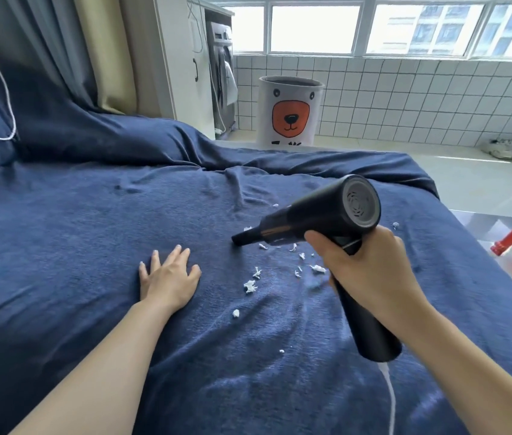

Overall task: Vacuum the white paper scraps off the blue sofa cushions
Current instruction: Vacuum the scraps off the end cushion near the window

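I see the right hand (371, 271) wrapped round the handle of the black handheld vacuum (317, 215), nozzle tip down on the blue sofa cushion (75, 246) mid-surface. White paper scraps (250, 286) lie scattered just beside and below the nozzle, toward the cushion's right edge. Left hand (168, 277) flat, fingers spread, pressing the fabric left of the scraps.
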`<state>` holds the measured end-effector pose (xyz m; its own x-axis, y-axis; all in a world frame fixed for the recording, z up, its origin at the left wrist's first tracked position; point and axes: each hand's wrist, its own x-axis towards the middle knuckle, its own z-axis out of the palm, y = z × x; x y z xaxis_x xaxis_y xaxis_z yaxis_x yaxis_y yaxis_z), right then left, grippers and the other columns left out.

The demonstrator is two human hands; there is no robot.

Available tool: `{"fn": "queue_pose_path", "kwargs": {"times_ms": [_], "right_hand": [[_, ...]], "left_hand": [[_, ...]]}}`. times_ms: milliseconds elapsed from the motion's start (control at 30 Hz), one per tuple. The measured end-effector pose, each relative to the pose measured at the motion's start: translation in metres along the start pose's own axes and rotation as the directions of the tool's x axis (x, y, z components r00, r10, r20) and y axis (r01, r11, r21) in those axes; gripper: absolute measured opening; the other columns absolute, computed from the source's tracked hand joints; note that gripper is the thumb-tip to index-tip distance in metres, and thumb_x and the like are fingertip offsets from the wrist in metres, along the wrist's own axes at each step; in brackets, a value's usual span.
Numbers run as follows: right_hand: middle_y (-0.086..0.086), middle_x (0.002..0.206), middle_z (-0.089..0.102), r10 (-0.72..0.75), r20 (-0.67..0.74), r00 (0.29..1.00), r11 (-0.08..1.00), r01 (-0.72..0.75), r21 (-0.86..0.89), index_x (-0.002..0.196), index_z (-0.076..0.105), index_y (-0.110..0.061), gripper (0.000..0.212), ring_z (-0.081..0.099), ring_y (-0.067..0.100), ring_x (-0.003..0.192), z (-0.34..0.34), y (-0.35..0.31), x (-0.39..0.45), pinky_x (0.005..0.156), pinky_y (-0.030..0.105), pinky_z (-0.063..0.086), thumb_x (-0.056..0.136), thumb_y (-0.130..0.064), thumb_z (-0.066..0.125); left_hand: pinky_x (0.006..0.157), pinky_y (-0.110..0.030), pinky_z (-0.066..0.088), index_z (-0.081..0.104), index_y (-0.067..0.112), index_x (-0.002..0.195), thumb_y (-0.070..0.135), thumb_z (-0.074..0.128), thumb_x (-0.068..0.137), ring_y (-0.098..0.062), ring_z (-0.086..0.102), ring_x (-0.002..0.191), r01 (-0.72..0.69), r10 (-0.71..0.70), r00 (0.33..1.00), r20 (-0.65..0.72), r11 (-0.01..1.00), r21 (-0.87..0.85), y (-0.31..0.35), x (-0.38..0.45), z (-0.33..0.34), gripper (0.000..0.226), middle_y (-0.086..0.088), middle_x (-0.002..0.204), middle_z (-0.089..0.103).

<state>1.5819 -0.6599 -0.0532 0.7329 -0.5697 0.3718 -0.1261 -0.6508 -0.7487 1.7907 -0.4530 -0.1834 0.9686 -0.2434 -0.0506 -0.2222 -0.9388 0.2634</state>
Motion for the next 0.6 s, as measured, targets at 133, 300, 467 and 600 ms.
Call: {"fn": "queue_pose_path", "kwargs": {"times_ms": [133,300,467,600], "right_hand": [[-0.009,0.053,0.061,-0.051,-0.037,0.998,0.998,0.050,-0.025,0.063,0.055,-0.023,0.037,0.064,0.018,0.069,-0.003,0.014,0.008,0.061,0.008,0.041,0.075,-0.055,0.069],[-0.011,0.056,0.057,-0.051,-0.091,0.995,0.997,0.045,-0.061,0.073,0.059,-0.022,0.033,0.054,0.007,0.060,-0.004,0.028,0.015,0.058,0.002,0.038,0.077,-0.051,0.074],[-0.011,0.056,0.056,-0.076,-0.147,0.986,0.993,0.061,-0.103,0.072,0.057,-0.020,0.034,0.053,0.015,0.061,-0.006,0.037,0.023,0.059,0.002,0.037,0.078,-0.048,0.075],[-0.010,0.057,0.059,-0.041,-0.169,0.985,0.994,0.023,-0.104,0.072,0.058,-0.016,0.037,0.058,0.016,0.063,0.002,0.044,0.042,0.057,0.010,0.039,0.081,-0.048,0.075]], "left_hand": [[0.117,-0.052,-0.003,0.018,0.033,0.151,0.049,0.027,0.097,-0.029,-0.003,0.148,-0.071,0.071,0.997,0.041,0.997,0.000,0.020,-0.003,0.004,0.057,0.014,0.160,0.007],[0.118,-0.052,-0.002,0.015,0.035,0.152,0.053,0.026,0.097,-0.027,-0.003,0.148,-0.149,0.148,0.988,0.050,0.989,0.023,0.039,0.004,0.010,0.059,0.014,0.160,0.005],[0.118,-0.050,-0.002,0.013,0.035,0.152,0.053,0.025,0.097,-0.027,-0.004,0.148,-0.180,0.178,0.983,0.048,0.983,0.036,0.044,0.013,0.013,0.059,0.014,0.160,0.004],[0.118,-0.050,-0.001,0.015,0.035,0.152,0.053,0.026,0.097,-0.028,-0.003,0.148,-0.194,0.193,0.981,0.025,0.980,0.044,0.046,0.015,0.016,0.058,0.013,0.160,0.005]]}}
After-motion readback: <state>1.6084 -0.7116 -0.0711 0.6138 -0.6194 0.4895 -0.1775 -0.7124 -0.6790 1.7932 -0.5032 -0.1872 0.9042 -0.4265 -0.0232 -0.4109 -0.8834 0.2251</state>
